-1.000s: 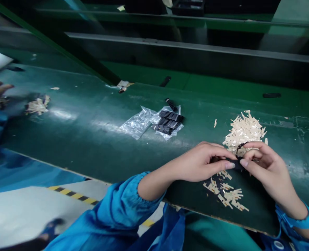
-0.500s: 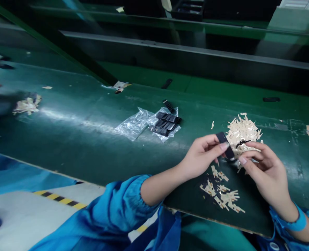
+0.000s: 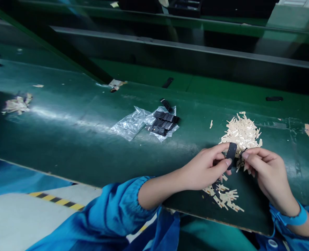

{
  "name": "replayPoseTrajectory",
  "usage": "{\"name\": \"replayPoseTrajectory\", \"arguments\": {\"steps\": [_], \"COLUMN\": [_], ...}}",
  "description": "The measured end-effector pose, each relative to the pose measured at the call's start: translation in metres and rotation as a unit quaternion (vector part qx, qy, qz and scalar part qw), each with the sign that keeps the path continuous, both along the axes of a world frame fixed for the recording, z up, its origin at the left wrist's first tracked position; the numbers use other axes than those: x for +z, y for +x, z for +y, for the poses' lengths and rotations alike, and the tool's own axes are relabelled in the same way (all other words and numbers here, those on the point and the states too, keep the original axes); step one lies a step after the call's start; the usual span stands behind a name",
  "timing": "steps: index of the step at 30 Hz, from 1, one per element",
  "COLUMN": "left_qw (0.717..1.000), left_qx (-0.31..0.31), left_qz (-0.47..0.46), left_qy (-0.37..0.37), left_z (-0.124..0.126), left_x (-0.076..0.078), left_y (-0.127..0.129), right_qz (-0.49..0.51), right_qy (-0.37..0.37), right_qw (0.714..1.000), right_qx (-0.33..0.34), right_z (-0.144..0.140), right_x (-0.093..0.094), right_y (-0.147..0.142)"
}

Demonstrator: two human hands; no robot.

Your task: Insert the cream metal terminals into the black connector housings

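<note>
Pinching black plastic housing [image 3: 231, 154] upright in left hand [image 3: 205, 169], above near table edge. Right hand [image 3: 263, 170] closing fingertips on small part, unclear which. Steadying housing, lining up beside beige terminal pile [image 3: 242, 134].

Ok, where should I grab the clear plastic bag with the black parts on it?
Probably pinch the clear plastic bag at its bare crumpled left end, coming from the left: the black parts weigh down its right end, and the wrinkles there stand up enough to catch.
</note>
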State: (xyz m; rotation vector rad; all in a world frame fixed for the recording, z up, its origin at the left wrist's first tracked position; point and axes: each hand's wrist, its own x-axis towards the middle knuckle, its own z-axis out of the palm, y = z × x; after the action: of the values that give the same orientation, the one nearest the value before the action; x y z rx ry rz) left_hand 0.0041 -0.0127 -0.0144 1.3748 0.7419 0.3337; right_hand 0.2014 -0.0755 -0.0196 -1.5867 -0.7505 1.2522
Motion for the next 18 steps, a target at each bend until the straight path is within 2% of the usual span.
{"name": "replayPoseTrajectory", "arguments": {"steps": [9, 18], "left_qw": [0.996, 0.993], "left_qx": [-0.048, -0.056], "left_qz": [0.023, 0.027], "left_qy": [0.066, 0.1], "left_z": [-0.0008, -0.0006], "left_x": [0.0035, 0.0021], "left_y": [-0.0014, -0.0024], "right_qz": [-0.039, -0.074], "right_qy": [0.01, 0.03], "right_qw": [0.999, 0.997], "right_qx": [-0.017, -0.022], "right_z": [-0.0006, -0.0017], "right_x": [0.0028, 0.0056], "right_y": [-0.0054, -0.0071]}}
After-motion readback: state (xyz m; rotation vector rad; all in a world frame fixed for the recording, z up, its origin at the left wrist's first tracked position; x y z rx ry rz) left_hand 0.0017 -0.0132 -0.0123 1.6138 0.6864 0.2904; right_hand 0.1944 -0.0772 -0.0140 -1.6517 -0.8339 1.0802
